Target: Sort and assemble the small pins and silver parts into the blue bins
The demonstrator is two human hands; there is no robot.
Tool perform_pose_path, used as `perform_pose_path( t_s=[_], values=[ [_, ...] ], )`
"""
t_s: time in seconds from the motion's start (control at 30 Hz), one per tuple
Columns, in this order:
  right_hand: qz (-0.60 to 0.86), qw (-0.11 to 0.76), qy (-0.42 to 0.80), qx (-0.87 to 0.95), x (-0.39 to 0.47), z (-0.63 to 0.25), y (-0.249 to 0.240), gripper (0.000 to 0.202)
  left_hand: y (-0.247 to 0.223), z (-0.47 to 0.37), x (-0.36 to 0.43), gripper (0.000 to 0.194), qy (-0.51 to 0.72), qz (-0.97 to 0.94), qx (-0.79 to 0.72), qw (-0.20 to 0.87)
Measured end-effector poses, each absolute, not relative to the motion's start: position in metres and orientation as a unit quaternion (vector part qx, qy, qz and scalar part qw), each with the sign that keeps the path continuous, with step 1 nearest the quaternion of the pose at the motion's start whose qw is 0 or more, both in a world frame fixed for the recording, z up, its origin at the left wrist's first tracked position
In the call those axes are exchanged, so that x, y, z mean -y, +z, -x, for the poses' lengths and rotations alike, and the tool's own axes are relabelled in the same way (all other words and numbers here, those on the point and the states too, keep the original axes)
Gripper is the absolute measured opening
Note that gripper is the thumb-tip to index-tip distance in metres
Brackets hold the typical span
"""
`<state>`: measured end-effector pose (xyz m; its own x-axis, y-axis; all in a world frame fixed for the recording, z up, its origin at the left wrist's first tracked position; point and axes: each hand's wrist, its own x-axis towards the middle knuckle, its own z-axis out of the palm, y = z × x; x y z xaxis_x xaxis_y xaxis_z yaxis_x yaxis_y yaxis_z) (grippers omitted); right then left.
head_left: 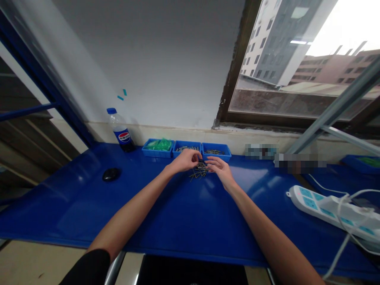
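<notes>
A loose pile of thin metal screws or pins [199,171] lies on the blue tabletop, between my two hands. My left hand [187,159] curves over the pile's left side, its fingers bent and the thumb apart from them. On the right side, my right hand [220,169] has its fingers stretched towards the pile, with the thumb lower down. Just behind stand three small blue bins: one with green plastic bags [160,145], a middle bin [187,145] with greyish metal pieces, and a right bin [221,155] with similar thin metal pieces. Exact fingertip contact is too small to make out.
A cola bottle [121,132] stands by the wall at the left, with a black computer mouse [111,174] in front of it. On the right lie a white power strip [326,209] with cables and another blue bin [362,164]. A metal bar [326,114] slants before the window.
</notes>
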<state>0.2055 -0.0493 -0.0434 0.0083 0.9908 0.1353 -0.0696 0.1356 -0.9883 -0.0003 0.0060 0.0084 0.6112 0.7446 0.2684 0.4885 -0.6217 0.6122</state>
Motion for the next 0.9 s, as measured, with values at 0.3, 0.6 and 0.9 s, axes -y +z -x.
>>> perform_pose_path(
  t_s=[0.3,0.6,0.9],
  values=[
    [0.432,0.549,0.52,0.492,0.05,-0.205,-0.044,0.049,0.015,-0.005,0.0,0.027,0.355,-0.783,-0.293,0.418],
    [0.393,0.566,0.579,0.435,0.049,-0.205,-0.045,0.038,0.009,-0.008,-0.002,0.024,0.333,-0.795,-0.289,0.417],
    [0.409,0.581,0.496,0.499,0.041,-0.209,-0.047,0.042,0.016,0.011,-0.007,0.021,0.171,-0.887,-0.371,0.214]
  ],
)
